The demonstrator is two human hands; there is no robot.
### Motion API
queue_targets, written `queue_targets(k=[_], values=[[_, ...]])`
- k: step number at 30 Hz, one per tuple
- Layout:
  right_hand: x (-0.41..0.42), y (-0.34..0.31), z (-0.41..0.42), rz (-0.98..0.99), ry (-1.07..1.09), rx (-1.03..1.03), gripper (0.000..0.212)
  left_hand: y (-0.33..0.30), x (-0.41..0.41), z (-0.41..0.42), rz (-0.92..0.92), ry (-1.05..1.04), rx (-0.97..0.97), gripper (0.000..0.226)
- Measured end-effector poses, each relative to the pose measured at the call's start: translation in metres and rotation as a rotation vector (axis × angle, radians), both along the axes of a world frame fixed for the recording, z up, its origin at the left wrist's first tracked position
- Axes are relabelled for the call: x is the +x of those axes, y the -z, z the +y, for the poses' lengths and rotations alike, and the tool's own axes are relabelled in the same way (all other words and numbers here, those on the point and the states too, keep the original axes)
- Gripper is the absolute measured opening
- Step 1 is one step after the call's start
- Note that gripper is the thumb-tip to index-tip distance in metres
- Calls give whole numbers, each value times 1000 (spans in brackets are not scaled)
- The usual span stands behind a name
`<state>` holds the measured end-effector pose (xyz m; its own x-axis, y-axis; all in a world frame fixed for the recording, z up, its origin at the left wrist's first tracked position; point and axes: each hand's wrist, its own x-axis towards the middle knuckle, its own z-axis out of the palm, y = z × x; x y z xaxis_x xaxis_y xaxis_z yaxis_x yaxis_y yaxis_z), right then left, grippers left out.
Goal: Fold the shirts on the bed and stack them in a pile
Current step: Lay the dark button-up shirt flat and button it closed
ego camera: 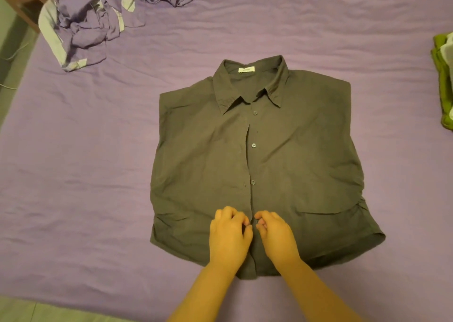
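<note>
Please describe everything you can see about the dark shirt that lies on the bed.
The dark shirt is a grey-brown collared button-up of thin, slightly creased woven cloth. It lies flat, front up, on the purple bed sheet, collar away from the person, sleeves hidden. A white label shows inside the collar. Three buttons show along the placket. The left hand and right hand pinch the placket near the hem.

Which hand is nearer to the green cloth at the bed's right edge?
The right hand. It sits on the dark shirt just right of the button placket, on the side towards the green cloth. The left hand lies left of the placket, farther away.
</note>
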<state>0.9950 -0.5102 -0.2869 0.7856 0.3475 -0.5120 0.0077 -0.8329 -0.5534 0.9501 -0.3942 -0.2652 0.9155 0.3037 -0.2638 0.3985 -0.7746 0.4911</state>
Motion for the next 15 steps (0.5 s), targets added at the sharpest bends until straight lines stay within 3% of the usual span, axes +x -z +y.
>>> queue_targets(k=[4, 9, 15], values=[[1, 4, 1, 24, 54, 2, 24, 10, 4, -3, 256, -112, -154, 8], [0, 7, 2, -31, 33, -47, 16, 14, 6, -8, 232, -234, -231, 14], [2, 1, -1, -22, -29, -42, 21, 13, 9, -9, 175, -343, -357, 10]])
